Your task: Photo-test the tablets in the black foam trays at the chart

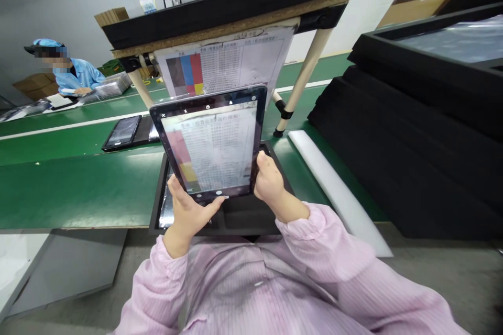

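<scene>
A black-framed tablet (pixel 214 149) is held up and tilted in front of me, its screen showing a camera view of a printed chart. My left hand (pixel 190 209) grips its lower left corner, thumb stretched along the bottom edge near the on-screen buttons. On the right side, my right hand (pixel 271 180) is closed around the lower edge, thumb at the front. Behind the tablet hangs the paper test chart (pixel 223 63) with colour blocks and rows of text. Below lies a black foam tray (pixel 243 214), with a shiny flat item partly hidden at its left.
The chart hangs from a black-topped stand (pixel 306 70) on the green bench (pixel 78 178). A white foam strip (pixel 334 186) lies to the right, beside stacked black foam trays (pixel 393 157). Another tablet (pixel 123 131) rests further left. A co-worker (pixel 74 70) sits at the far left.
</scene>
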The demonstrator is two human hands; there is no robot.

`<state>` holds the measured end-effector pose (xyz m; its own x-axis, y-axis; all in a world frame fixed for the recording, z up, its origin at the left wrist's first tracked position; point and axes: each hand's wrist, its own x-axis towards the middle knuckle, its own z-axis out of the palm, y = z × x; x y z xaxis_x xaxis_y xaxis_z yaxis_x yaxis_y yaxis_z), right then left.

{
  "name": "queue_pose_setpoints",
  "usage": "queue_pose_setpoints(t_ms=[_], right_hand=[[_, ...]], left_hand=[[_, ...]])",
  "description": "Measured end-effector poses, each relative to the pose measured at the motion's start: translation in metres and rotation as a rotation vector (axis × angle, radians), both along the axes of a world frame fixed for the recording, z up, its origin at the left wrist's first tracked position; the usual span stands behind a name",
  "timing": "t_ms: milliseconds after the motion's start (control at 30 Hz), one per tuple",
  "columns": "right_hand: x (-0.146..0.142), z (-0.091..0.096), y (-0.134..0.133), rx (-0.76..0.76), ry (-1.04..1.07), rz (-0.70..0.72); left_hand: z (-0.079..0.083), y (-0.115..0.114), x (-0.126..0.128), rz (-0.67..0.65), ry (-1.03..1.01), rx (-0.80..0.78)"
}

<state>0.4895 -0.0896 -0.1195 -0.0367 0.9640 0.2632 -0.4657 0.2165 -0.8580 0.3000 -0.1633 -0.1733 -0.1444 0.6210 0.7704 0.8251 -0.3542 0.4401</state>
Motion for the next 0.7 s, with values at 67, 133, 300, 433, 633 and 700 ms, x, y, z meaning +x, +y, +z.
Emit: queue_pose_setpoints(t_ms=[67, 133, 300, 433, 633, 700], right_hand=[[-0.002, -0.002, 0.008, 0.000, 0.013, -0.018], [-0.004, -0.004, 0.017, 0.003, 0.023, -0.027], [-0.007, -0.006, 0.036, 0.009, 0.028, -0.033], [-0.009, -0.006, 0.044, 0.007, 0.020, -0.035], [-0.010, -0.006, 0.048, -0.014, -0.003, -0.033], [-0.010, -0.005, 0.048, -0.019, -0.009, -0.028]], left_hand=[[-0.001, 0.006, -0.001, -0.007, -0.020, -0.002], [0.001, 0.013, -0.001, -0.009, -0.018, 0.001], [0.006, 0.031, -0.003, -0.022, 0.055, -0.010], [0.007, 0.040, -0.004, -0.033, -0.014, -0.073], [0.003, 0.045, -0.003, -0.028, -0.061, -0.111], [0.004, 0.045, -0.003, -0.020, -0.064, -0.110]])
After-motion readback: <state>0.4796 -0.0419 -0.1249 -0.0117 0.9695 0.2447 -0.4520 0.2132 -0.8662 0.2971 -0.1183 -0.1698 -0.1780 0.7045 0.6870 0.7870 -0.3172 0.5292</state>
